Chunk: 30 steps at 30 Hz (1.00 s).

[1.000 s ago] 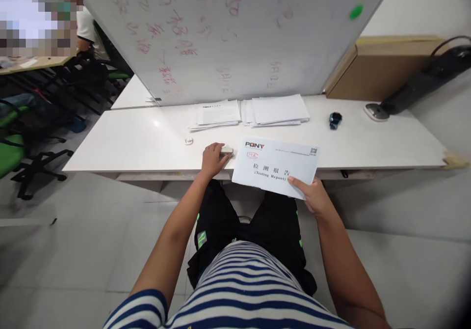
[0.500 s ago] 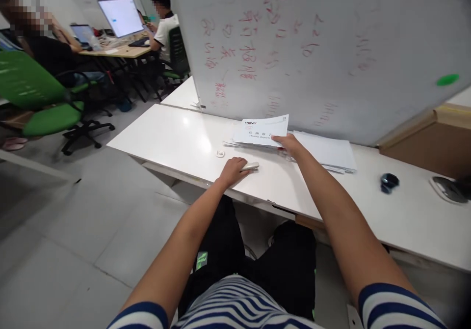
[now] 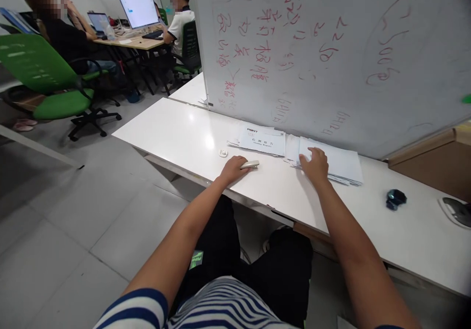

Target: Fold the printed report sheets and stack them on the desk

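Observation:
My left hand [image 3: 234, 170] is wrapped round a pale stapler [image 3: 251, 164] that rests on the white desk [image 3: 169, 132]. With thumb and fingers apart, my right hand [image 3: 315, 164] is over the left part of a stack of white paper [image 3: 342, 163]; whether the fingertips touch the sheets I cannot tell. Left of that stack lies a pile of papers topped by a printed testing report [image 3: 262, 141]. A small white round object [image 3: 222, 153] sits on the desk to the left of the stapler.
A whiteboard [image 3: 279, 49] with red writing stands along the desk's back edge. To the right are a cardboard box [image 3: 434, 157], a dark shiny object [image 3: 396, 199] and a grey-and-black item [image 3: 456, 212]. Several people sit at another desk [image 3: 132, 41], near a green chair [image 3: 64, 104].
My right hand has let go of the testing report, which now lies flat on the left pile, and has moved right to the paper stack. My left hand still holds the stapler.

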Motion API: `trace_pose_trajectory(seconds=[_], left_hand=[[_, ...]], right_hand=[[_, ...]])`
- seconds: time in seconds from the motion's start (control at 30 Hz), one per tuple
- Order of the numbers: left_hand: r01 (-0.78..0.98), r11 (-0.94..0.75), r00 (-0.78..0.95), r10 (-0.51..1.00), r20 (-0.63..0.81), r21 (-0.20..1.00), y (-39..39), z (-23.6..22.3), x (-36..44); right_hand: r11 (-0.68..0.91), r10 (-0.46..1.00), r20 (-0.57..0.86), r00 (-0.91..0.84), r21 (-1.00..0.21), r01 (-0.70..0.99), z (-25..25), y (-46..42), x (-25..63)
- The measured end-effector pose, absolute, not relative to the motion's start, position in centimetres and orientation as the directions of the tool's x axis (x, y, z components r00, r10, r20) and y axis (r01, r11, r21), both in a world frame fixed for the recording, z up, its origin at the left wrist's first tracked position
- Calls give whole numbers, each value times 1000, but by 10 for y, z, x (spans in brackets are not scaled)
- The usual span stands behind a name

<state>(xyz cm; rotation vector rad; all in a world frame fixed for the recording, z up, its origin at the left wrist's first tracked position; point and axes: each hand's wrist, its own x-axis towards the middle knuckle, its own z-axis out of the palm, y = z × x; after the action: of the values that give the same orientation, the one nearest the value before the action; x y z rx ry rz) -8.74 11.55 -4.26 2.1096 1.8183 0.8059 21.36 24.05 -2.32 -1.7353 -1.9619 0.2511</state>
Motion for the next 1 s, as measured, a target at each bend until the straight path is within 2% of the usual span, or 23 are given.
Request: trace_pose_trajectory(seconds=[0.1,0.17,0.23,0.37,0.47,0.57,0.67,0.83,1.0], left_hand=[[826,-174,59,973,224,537,117,-41,-89],[822,-151,44,978,204,549,117,-40,-89],[819,-134,31,981,190,558,116,-38,-89],[825,-144,36,979,203,546,114,-35,-88],[829,-147,39,978,206,539,114,-33,-87],[829,-143,36,978,204,540,114,-33,-86],[828,-158,40,974,225,537,114,-33,-86],[831,-165,46,972,230,532,113,-32,-85],[844,-163,53,973,223,511,112,-31,-85]], right_hand=[[45,999,23,-39,-362,931,-34,232,243],[17,997,-61,-37,-303,953,-39,228,252],[49,996,-54,-64,-251,967,-41,223,253],[185,982,51,-180,-148,972,-37,208,244],[234,972,30,-232,-104,967,-33,202,239],[236,969,-38,-243,-138,962,-29,201,239],[200,977,-21,-210,-222,954,-21,204,244],[-33,994,83,67,-358,933,-3,211,255],[-101,943,238,232,-461,882,12,205,263]])
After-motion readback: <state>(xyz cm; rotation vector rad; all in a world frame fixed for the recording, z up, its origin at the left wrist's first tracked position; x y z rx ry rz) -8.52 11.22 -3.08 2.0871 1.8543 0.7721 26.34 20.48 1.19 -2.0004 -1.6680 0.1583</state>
